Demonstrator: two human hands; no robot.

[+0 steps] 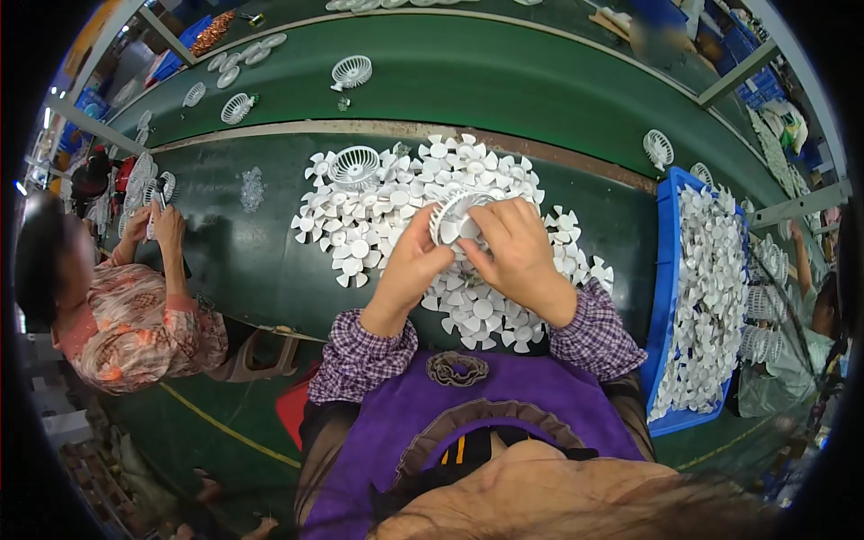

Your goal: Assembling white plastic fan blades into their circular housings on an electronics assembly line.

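Over a heap of small white fan blades (482, 310), my left hand (409, 268) grips the side of a round, slatted white fan housing (437, 223), thumb toward the front. The housing is tilted up toward me. My right hand (524, 252) is closed, its fingers pinching a white fan blade (456, 231) at the housing's inside. Whether the blade is seated there I cannot tell, as the fingers cover part of it. Another slatted fan housing (354, 167) lies on the far left part of the heap.
On my right stands a blue bin (664, 297) full of white blades. Beyond the table runs a green conveyor belt (504, 76) carrying several fan housings (352, 72). Small clear parts (252, 190) lie to the left. A co-worker (144, 328) sits at the far left, hands raised.
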